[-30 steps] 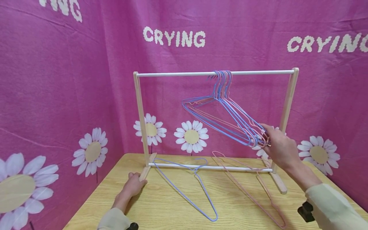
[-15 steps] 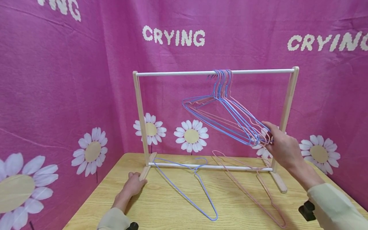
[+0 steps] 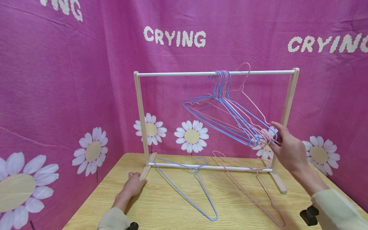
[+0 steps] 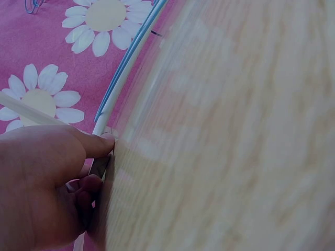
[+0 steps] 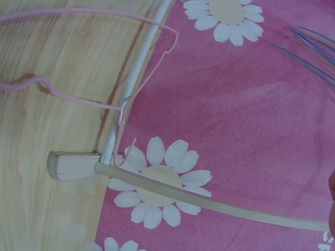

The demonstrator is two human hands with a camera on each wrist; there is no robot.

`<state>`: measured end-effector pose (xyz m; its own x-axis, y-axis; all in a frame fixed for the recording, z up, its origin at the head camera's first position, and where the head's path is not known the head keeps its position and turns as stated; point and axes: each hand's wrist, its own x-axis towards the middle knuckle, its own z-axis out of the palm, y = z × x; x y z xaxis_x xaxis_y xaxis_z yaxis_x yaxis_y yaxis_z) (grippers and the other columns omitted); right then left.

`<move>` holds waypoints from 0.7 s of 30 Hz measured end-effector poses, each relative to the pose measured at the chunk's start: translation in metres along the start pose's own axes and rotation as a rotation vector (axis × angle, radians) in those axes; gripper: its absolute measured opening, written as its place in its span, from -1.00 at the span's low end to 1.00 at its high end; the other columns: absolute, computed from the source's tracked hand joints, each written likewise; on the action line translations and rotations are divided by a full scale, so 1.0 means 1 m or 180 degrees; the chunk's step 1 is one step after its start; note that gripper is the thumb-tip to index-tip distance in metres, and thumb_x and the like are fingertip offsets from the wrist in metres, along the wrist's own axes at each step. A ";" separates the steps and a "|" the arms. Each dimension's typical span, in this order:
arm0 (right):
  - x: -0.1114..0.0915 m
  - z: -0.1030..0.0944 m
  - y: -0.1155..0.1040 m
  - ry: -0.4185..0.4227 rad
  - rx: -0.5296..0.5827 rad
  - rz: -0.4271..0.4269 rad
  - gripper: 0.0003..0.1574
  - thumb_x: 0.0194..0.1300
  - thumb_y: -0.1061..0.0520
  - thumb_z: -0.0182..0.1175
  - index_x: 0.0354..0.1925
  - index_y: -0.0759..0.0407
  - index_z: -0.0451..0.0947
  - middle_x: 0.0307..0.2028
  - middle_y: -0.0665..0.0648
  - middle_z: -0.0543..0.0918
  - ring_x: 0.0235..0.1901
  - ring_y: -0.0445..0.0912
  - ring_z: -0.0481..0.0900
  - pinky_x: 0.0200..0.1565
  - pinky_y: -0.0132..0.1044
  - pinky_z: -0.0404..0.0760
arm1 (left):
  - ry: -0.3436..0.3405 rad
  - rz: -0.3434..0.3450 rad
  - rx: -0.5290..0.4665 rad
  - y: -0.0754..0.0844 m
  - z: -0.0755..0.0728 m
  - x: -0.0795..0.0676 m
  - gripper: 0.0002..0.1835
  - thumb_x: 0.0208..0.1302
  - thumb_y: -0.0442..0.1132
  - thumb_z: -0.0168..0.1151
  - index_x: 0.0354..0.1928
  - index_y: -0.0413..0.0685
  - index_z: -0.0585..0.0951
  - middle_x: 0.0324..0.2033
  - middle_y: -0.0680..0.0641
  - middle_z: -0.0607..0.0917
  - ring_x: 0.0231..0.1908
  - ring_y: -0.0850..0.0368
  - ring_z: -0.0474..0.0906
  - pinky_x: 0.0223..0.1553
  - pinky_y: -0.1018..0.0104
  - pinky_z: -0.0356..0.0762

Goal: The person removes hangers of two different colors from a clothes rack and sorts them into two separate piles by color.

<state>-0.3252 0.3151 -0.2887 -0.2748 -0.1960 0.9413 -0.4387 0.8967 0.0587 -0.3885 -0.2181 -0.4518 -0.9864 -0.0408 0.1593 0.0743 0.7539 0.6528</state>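
Note:
In the head view my right hand [image 3: 290,148] pinches the lower right corner of a pink wire hanger [image 3: 255,106]. Its hook rises above the rack's white top bar [image 3: 175,74], to the right of a bunch of blue and pink hangers [image 3: 220,84] hooked there. The corners of that bunch overlap my fingertips. Down at the left, my left hand [image 3: 133,184] grips the front end of the rack's wooden foot [image 3: 145,172]. The left wrist view shows this hand [image 4: 47,178] with its thumb on top. Only a sliver of right fingers [image 5: 332,206] enters the right wrist view.
On the wooden table [image 3: 172,210], a blue hanger [image 3: 206,192] and a pink hanger [image 5: 63,10] lie partly over the rack's lower bar [image 3: 178,165]. The right foot [image 3: 279,182] stands at the table's right. A magenta flowered cloth [image 3: 172,19] hangs behind and at the sides.
My right hand has moved slightly right. One pink hanger has separated from the bunch, and its hook has come up above the bar. The left hand has stayed on the foot.

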 end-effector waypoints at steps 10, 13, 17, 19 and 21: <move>-0.016 -0.002 0.002 0.0268 0.0231 0.0362 -0.25 -0.08 0.30 0.43 0.16 0.31 0.51 -0.61 0.04 0.53 -0.55 -0.60 0.19 -0.61 -0.44 0.25 | 0.0001 0.0010 -0.0022 0.000 0.000 -0.001 -0.47 0.32 -0.24 0.20 0.17 -0.54 0.39 -0.13 -0.29 0.30 -0.28 -0.06 0.43 -0.09 0.05 0.43; -0.020 -0.002 0.003 0.0334 0.0309 0.0427 -0.25 -0.09 0.30 0.44 0.16 0.30 0.52 -0.61 0.04 0.53 -0.54 -0.63 0.19 -0.61 -0.46 0.24 | -0.0001 0.0007 -0.0031 0.000 0.000 -0.002 -0.47 0.32 -0.24 0.20 0.17 -0.55 0.39 -0.13 -0.29 0.30 -0.28 -0.06 0.43 -0.08 0.05 0.43; -0.023 -0.002 0.004 0.0345 0.0335 0.0464 -0.22 -0.10 0.34 0.46 0.17 0.31 0.50 -0.60 0.06 0.51 -0.53 -0.63 0.17 -0.59 -0.49 0.22 | -0.0007 0.0008 -0.0024 0.000 0.000 -0.002 -0.46 0.33 -0.24 0.20 0.18 -0.55 0.38 -0.14 -0.29 0.30 -0.27 -0.06 0.43 -0.07 0.03 0.43; -0.021 -0.003 0.004 0.0363 0.0342 0.0468 -0.20 -0.11 0.36 0.47 0.17 0.32 0.49 -0.60 0.06 0.51 -0.54 -0.63 0.17 -0.58 -0.51 0.22 | -0.0007 0.0007 -0.0023 0.000 0.000 -0.001 -0.46 0.33 -0.24 0.20 0.18 -0.55 0.38 -0.13 -0.28 0.30 -0.27 -0.06 0.42 -0.06 0.04 0.43; -0.020 -0.004 0.004 0.0384 0.0362 0.0492 -0.19 -0.11 0.38 0.48 0.18 0.32 0.48 -0.60 0.07 0.49 -0.55 -0.62 0.17 -0.57 -0.53 0.21 | 0.0000 0.0008 -0.0009 -0.001 0.000 -0.001 -0.46 0.33 -0.24 0.20 0.18 -0.55 0.39 -0.13 -0.28 0.30 -0.28 -0.06 0.42 -0.07 0.04 0.43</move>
<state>-0.3183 0.3246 -0.3055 -0.2448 -0.0047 0.9696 -0.4949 0.8605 -0.1208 -0.3875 -0.2184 -0.4527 -0.9862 -0.0388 0.1609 0.0772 0.7522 0.6544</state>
